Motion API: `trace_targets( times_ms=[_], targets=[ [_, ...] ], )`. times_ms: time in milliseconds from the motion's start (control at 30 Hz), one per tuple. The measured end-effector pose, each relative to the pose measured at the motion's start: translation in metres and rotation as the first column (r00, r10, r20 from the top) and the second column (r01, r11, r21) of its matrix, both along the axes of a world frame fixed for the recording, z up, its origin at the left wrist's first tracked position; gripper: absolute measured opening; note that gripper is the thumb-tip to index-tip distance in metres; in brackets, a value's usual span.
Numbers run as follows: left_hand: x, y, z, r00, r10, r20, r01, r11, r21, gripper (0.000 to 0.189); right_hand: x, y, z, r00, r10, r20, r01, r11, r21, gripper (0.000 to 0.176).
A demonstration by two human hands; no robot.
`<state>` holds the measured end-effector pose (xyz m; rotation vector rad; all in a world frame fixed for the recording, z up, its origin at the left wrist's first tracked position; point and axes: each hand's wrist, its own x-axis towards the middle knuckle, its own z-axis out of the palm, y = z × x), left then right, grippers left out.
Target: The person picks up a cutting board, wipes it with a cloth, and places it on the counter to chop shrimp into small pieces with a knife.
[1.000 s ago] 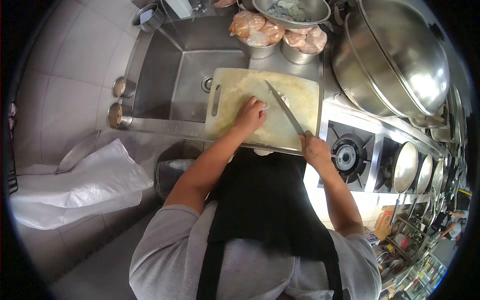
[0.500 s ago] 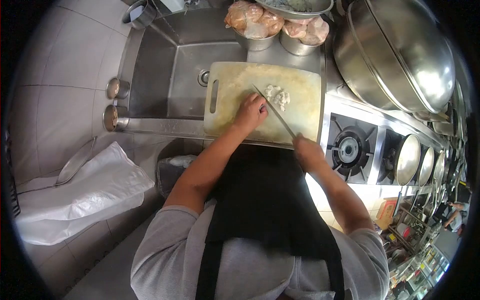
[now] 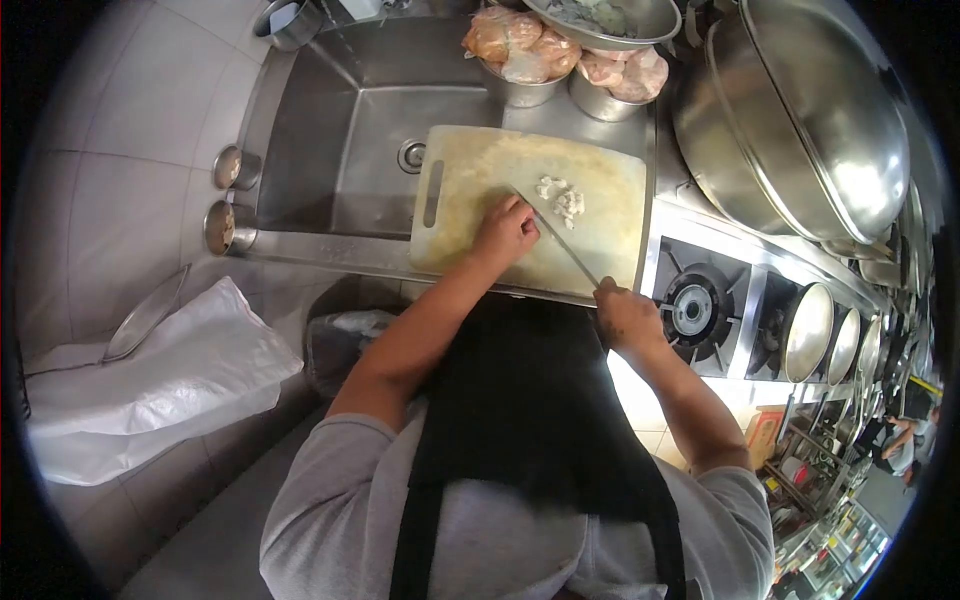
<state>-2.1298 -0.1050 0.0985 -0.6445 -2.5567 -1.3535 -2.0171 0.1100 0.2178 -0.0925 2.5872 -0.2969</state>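
Now my right hand (image 3: 625, 315) is wrapped round the handle of the knife (image 3: 560, 245), its blade slanting up-left across the cutting board (image 3: 470, 170) to my left hand (image 3: 505, 232), curled fingers-down over something I can't quite see, the chopped bits (image 3: 562, 198) lying just beyond the blade.

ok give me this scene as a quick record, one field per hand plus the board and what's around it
left hand: curled on the cutting board beside the blade; what it holds is hidden
right hand: closed on the knife handle at the board's near edge
knife: blade angled across the board
chopped pieces: small pale pile right of the blade
surroundings: sink left of board, burner right, steel bowls behind
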Motion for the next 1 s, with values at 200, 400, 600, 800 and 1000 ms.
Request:
trace_targets(
  times_ms=[200,400,600,800,1000],
  targets=[
    [0.009,-0.001,-0.001,0.993,0.031,-0.112,-0.035,0.999,-0.034,0.017,-0.039,-0.021,-0.038,0.996,-0.028,-0.081,0.019,0.994,-0.11,0.028],
    [0.017,-0.003,0.006,0.997,0.076,0.02,-0.077,0.996,0.045,0.017,-0.021,-0.009,-0.001,0.997,-0.026,-0.079,0.018,0.995,-0.102,0.029],
    [0.009,-0.001,0.004,0.999,0.047,0.004,-0.047,0.998,-0.046,0.012,-0.009,-0.004,0.003,1.0,-0.007,-0.017,0.005,0.994,-0.111,0.029],
    [0.011,0.0,0.005,0.995,0.05,-0.084,-0.059,0.993,-0.106,0.012,-0.046,-0.019,-0.044,0.993,-0.099,-0.072,0.077,0.963,-0.257,0.032],
    [0.013,-0.002,0.012,0.999,0.043,0.0,-0.043,0.999,-0.015,0.014,-0.036,0.018,-0.013,0.973,-0.225,-0.054,0.204,0.946,-0.251,0.034]
  ],
)
